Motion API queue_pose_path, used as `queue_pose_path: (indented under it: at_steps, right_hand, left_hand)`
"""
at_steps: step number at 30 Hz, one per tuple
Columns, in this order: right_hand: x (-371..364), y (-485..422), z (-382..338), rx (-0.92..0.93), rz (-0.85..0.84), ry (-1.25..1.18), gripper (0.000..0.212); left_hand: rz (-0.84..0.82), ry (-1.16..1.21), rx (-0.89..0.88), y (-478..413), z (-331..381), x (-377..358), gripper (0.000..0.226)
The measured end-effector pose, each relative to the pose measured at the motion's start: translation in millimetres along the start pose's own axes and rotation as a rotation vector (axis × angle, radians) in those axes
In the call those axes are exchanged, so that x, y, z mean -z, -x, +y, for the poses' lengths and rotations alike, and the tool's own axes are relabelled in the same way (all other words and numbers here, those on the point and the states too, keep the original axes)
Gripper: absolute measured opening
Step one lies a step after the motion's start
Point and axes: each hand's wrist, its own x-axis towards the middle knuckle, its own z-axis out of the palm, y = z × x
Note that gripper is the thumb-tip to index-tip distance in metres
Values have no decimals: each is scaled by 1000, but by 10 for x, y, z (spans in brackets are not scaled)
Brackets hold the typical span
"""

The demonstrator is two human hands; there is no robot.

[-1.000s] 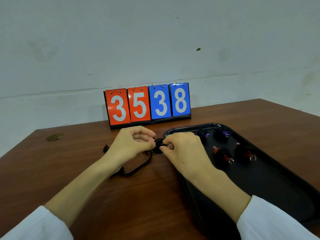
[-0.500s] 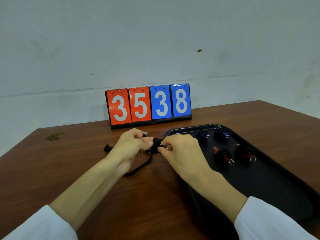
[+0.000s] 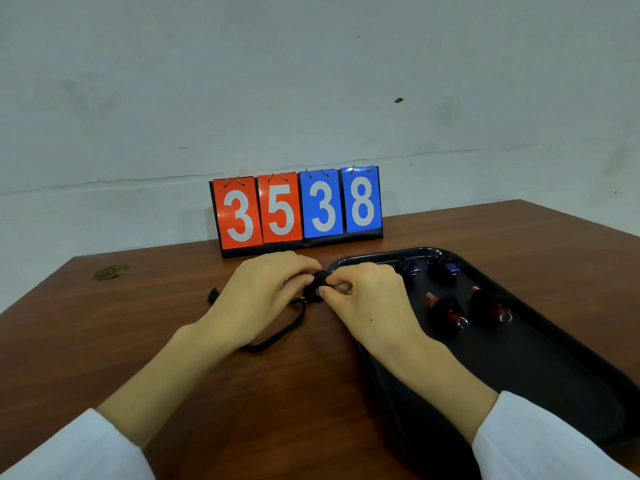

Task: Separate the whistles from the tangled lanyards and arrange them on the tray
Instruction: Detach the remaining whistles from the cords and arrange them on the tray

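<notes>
Grip on whistle (image 3: 317, 287) stays unchanged.

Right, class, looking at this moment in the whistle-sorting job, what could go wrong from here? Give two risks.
1. Both the left hand and right hand pinch the black whistle over the table, beside the tray; if the lanyard frees suddenly, the whistle may slip and drop.
2. Carrying it in, the right hand could knock the red whistles out of line.
</notes>
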Motion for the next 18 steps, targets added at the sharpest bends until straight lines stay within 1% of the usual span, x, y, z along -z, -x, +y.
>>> queue_pose_path:
  at_steps: [2, 6, 10, 11, 13, 14, 16, 18]
  right_hand:
    - [0, -4, 4, -4, -2, 7, 19]
    - [16, -5, -7, -13, -24, 8, 21]
    - [14, 6, -10, -5, -51, 53, 21]
    - [10, 10, -5, -8, -67, 64, 21]
    - [12, 10, 4, -12, -105, 81, 21]
    - [14, 10, 5, -5, -123, 91, 21]
    - [20, 6, -3, 32, -139, 107, 21]
    - [25, 8, -25, 84, -139, 104, 21]
  left_hand:
    - [22, -25, -33, 9, 14, -18, 24]
    - [47, 51, 27, 19, 8, -78, 18]
    - [29, -75, -53, 24, 3, -121, 27]
    - [36, -133, -79, 35, 13, -138, 25]
    - [46, -218, -81, 67, 25, -182, 14]
    - [52, -235, -70, 79, 27, -200, 9]
    - [55, -211, -9, 90, 25, -226, 8]
    - [35, -71, 141, 91, 13, -233, 9]
